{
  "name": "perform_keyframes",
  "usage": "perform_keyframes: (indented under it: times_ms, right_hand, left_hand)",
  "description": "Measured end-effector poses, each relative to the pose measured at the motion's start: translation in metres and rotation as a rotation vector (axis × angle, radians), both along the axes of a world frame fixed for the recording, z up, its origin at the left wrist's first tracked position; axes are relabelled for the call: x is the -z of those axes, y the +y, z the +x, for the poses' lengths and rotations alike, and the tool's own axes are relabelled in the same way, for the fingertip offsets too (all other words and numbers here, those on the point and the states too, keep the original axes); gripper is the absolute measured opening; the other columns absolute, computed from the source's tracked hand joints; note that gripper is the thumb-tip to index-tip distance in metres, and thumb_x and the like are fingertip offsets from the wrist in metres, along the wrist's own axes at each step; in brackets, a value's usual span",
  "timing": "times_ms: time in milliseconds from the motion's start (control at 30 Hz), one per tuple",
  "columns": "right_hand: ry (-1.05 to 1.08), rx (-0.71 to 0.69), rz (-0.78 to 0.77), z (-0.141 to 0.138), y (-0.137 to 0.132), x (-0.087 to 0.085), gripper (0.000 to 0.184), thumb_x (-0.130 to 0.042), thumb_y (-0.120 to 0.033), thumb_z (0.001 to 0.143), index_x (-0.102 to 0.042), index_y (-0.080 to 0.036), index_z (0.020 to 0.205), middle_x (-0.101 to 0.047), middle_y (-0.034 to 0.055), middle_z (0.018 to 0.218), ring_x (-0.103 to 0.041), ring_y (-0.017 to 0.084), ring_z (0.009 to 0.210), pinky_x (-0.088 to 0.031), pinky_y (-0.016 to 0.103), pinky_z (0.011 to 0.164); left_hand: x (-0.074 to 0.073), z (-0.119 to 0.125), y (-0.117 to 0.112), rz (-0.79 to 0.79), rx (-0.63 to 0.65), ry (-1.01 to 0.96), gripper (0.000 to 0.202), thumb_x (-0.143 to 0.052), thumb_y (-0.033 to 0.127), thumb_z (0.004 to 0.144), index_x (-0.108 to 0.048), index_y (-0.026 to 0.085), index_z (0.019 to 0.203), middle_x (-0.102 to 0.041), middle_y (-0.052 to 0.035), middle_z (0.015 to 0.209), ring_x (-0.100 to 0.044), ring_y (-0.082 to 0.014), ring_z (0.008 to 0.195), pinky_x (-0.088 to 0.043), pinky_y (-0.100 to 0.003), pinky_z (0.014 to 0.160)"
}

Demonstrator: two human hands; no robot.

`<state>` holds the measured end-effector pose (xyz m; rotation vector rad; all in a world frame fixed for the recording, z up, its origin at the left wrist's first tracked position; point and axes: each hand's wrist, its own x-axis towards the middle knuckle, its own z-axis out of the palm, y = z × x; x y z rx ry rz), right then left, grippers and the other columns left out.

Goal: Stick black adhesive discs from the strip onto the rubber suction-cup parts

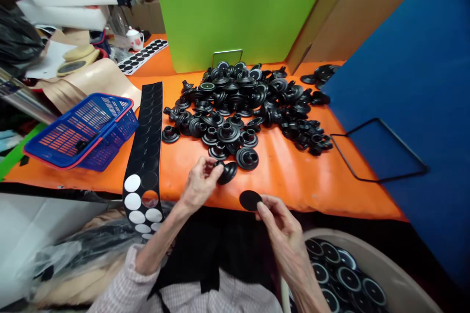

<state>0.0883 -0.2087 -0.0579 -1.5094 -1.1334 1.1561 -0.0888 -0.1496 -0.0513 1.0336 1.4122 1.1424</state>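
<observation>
My left hand (201, 182) is closed on a black plastic cap-shaped part (227, 172), held just above the front of the orange table (293, 176). My right hand (276, 215) pinches a round black sticker disc (250, 200) at its edge, a short way right and below the part. Behind them lies a big heap of the same black parts (249, 102). A long black sticker sheet (145, 156) hangs over the table's front edge at the left, with several white circles where discs have been peeled off.
A blue mesh basket (82, 129) sits at the left. A beige bin (367, 274) with several finished parts stands at lower right. A green board (238, 10) and a blue board (422, 98) wall the table. Another sticker sheet (143, 56) lies at back left.
</observation>
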Motion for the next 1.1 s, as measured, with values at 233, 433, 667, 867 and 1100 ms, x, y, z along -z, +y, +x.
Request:
perform_keyframes:
  times_ms: [233, 433, 667, 867, 1100]
  right_hand:
    - [0.125, -0.104, 0.078, -0.035, 0.011, -0.003, 0.034, -0.069, -0.044, 0.077, -0.058, -0.023, 0.102, -0.056, -0.0033, 0.069, -0.053, 0.013, 0.064, -0.046, 0.025, 0.062]
    - [0.224, -0.135, -0.06, -0.05, 0.021, -0.014, 0.031, -0.07, -0.05, 0.074, -0.06, -0.02, 0.076, -0.053, -0.0018, 0.071, -0.051, 0.013, 0.068, -0.043, 0.024, 0.065]
    - [0.226, -0.051, 0.017, -0.07, 0.024, -0.009, 0.028, -0.068, -0.047, 0.074, -0.063, -0.019, 0.072, -0.055, 0.006, 0.114, -0.053, 0.022, 0.107, -0.041, 0.036, 0.093]
    - [0.164, -0.047, 0.037, -0.084, 0.019, -0.009, 0.026, -0.064, -0.045, 0.078, -0.063, -0.019, 0.074, -0.056, 0.0061, 0.104, -0.055, 0.021, 0.103, -0.045, 0.037, 0.09]
    - [0.202, -0.014, 0.069, -0.088, 0.017, -0.004, 0.025, -0.065, -0.044, 0.078, -0.063, -0.019, 0.074, -0.055, 0.0046, 0.101, -0.056, 0.02, 0.102, -0.045, 0.037, 0.09]
  left_hand:
    - [-0.016, -0.035, -0.02, -0.293, -0.153, -0.72, 0.025, -0.069, 0.038, 0.077, -0.059, 0.018, 0.088, -0.063, -0.0019, 0.081, -0.06, -0.0136, 0.072, -0.052, -0.026, 0.062]
    - [-0.012, -0.042, -0.035, -0.209, -0.055, -0.623, 0.026, -0.063, 0.03, 0.083, -0.063, 0.021, 0.107, -0.065, -0.0056, 0.108, -0.063, -0.0147, 0.08, -0.053, -0.025, 0.063]
    - [-0.009, -0.045, -0.044, -0.196, 0.003, -0.659, 0.027, -0.058, 0.026, 0.085, -0.064, 0.017, 0.11, -0.064, -0.0102, 0.114, -0.065, -0.0208, 0.087, -0.058, -0.032, 0.064]
    - [-0.006, -0.043, -0.048, -0.174, 0.027, -0.664, 0.03, -0.059, 0.027, 0.084, -0.065, 0.015, 0.111, -0.064, -0.0121, 0.115, -0.064, -0.0258, 0.097, -0.059, -0.036, 0.068]
    - [-0.006, -0.042, -0.048, -0.183, 0.006, -0.651, 0.032, -0.06, 0.026, 0.083, -0.064, 0.014, 0.112, -0.065, -0.0128, 0.114, -0.063, -0.028, 0.101, -0.059, -0.042, 0.075]
